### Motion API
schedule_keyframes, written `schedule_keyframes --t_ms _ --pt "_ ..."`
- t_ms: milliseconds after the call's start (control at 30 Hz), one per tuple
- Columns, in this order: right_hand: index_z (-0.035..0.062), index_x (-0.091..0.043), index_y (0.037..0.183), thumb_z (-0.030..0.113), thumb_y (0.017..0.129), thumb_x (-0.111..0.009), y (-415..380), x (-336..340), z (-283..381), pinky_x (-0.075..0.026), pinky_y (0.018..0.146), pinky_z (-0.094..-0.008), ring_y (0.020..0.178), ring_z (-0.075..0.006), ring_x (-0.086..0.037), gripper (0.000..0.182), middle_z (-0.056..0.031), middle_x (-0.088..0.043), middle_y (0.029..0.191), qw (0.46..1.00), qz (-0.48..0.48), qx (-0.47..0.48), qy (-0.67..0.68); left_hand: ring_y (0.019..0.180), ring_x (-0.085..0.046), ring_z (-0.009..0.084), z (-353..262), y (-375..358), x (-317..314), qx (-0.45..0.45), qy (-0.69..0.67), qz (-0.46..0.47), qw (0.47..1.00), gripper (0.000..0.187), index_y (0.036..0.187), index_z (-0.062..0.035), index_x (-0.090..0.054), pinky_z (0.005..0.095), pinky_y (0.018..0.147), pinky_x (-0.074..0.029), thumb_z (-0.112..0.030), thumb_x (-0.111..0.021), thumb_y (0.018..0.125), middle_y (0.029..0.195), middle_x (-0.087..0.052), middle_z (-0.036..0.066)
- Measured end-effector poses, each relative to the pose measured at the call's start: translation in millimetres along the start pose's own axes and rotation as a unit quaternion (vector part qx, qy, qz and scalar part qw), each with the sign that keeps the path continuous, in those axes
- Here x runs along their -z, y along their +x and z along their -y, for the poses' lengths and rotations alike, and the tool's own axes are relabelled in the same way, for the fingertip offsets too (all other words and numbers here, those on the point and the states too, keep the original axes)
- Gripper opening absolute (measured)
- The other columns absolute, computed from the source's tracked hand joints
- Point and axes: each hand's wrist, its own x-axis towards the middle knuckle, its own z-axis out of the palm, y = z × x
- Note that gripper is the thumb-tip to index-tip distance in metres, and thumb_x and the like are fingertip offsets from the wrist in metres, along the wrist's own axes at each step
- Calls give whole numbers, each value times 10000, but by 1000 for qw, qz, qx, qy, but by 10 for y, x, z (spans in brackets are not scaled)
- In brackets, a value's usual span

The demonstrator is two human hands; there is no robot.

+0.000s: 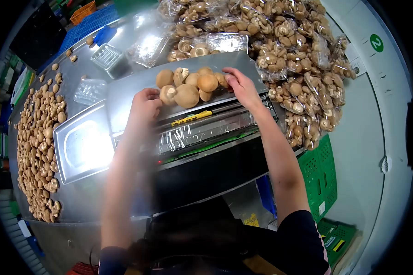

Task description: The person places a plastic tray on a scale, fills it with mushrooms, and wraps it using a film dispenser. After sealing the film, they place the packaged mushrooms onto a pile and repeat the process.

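Observation:
A cluster of brown shiitake mushrooms (186, 96) rests on the flat metal top of a wrapping machine (128, 94), caps mostly up and a few stems showing. My left hand (145, 105) is at the cluster's left end, fingers curled against the lowest left mushroom; I cannot tell what is between them. At the opposite end, my right hand (243, 88) has thumb and forefinger closed around the edge of the outermost mushroom (221, 80). Just below the cluster, a yellow cutter (192, 118) lies along the machine's slot, above a strip of clear film (202, 136).
Film-wrapped mushroom packs (303, 68) are heaped at the back and right. Loose mushrooms (39, 146) spread along the left side of the table. Clear plastic trays (106, 58) stand at the back left, and a shiny metal plate (85, 144) adjoins the machine. Green crates (319, 174) stand lower right.

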Motion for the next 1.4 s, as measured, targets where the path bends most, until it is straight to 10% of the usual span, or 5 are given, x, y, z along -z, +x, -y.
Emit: schedule_keyframes --t_ms 567,800,1000,1267,1400 --pt "223 -570 1199 55 759 -618 -459 1097 -91 -536 648 -306 911 -212 -647 473 18 -484 1367 831 247 278 -414 1114 -473 298 -27 -758 444 -460 594 157 641 434 1087 -109 -621 436 925 -425 -63 -687 660 1271 -510 96" --pt "37 -682 991 53 843 -602 -1009 1310 131 -558 679 -290 786 -204 -696 169 -106 -681 1048 977 206 -46 -26 711 -656 218 339 -1308 889 -269 395 112 871 233 958 -9 -658 303 598 -538 87 -582 760 945 -662 135" --pt "11 -651 1050 66 934 -506 -258 1407 948 -540 810 -281 878 -191 -677 193 -136 -675 1039 964 -132 229 33 902 -612 201 -738 -939 927 -404 -39 -117 906 231 1092 -27 -561 360 872 -499 -162 -398 1002 1055 -608 141" --pt "0 -527 1062 328 953 -504 748 309 -131 -409 949 -386 1110 -299 -517 347 -181 -550 1129 948 173 136 -232 1375 -270 354 -46 361 227 -231 337 65 910 836 1281 73 -459 410 1111 -259 -481 -731 718 1478 -239 242" --pt "17 -488 808 300 955 -518 424 517 238 -456 599 -302 746 -125 -571 320 -59 -557 774 962 266 -54 3 857 -581 186 -347 -34 108 -62 241 102 963 507 1043 48 -557 330 785 -479 -296 -766 734 922 -632 121"
